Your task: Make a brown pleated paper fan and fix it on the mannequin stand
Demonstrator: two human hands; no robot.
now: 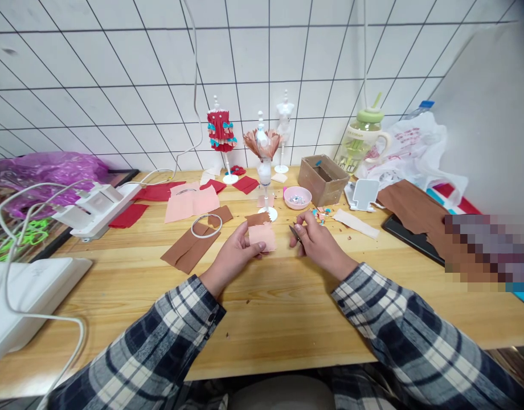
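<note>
My left hand (240, 248) pinches a small pink crepe paper piece (262, 238) between thumb and fingers, above the table. Just to the right, my right hand (315, 242) is closed around small dark scissors (295, 234), their tips pointing up and left toward the paper without touching it. Behind the pink piece lies a brown paper strip (258, 218) with a jagged edge. Past it stands a mini dress form (265, 171) wearing a flared brown paper collar (262, 145). Brown paper sheets (187, 250) and a white ring (195, 232) lie left of my left hand.
A red-dressed form (219, 131) and a bare white form (284, 128) stand at the wall. Nearby are a pink bowl (298, 198), cardboard box (324, 179), phone stand (363, 195) and green-lidded bottle (362, 136). A power strip (103, 210) with cables sits left.
</note>
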